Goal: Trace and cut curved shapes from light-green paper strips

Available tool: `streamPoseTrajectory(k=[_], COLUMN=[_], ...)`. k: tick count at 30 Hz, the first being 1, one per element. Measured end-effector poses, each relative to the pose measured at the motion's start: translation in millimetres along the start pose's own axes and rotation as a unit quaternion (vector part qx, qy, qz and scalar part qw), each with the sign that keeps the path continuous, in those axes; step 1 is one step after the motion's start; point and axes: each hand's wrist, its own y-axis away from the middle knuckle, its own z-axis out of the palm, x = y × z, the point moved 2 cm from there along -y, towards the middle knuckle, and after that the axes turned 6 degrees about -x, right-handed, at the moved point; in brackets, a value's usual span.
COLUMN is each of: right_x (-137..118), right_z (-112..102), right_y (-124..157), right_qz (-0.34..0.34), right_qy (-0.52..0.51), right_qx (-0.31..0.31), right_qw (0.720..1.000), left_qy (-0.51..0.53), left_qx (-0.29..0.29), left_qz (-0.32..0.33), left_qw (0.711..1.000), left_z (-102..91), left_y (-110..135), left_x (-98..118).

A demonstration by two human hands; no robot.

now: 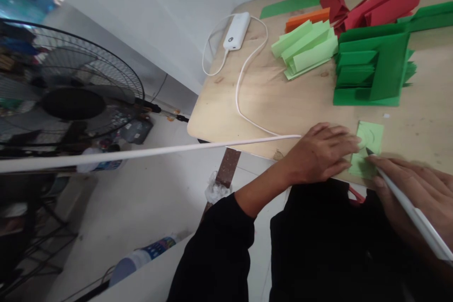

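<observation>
A small light green paper piece (370,144) lies near the front edge of the wooden table (283,99). My left hand (320,153) lies flat with its fingers stretched out, pressing on the paper's left side. My right hand (414,193) is closed round a white pen (414,212), and the pen's dark tip rests on the paper. Faint curved lines show on the paper.
Stacks of folded light green (306,49), dark green (371,68), red (382,7) and orange (307,19) paper lie further back. A white power bank (236,31) with a white cable (244,85) sits at the table's left. A standing fan (67,89) is on the floor to the left.
</observation>
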Motion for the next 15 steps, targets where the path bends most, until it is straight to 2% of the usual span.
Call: streamPoseTrajectory(k=[15], right_x=[1.1], right_z=[-0.3], right_y=[0.3], right_qz=[-0.004], right_qy=[0.0], right_qx=[-0.009], right_qw=[1.0], left_qy=[0.012], left_qx=[-0.002], left_qz=[-0.017], left_qw=[1.0], left_z=[0.4], left_y=[-1.8], left_x=[0.8])
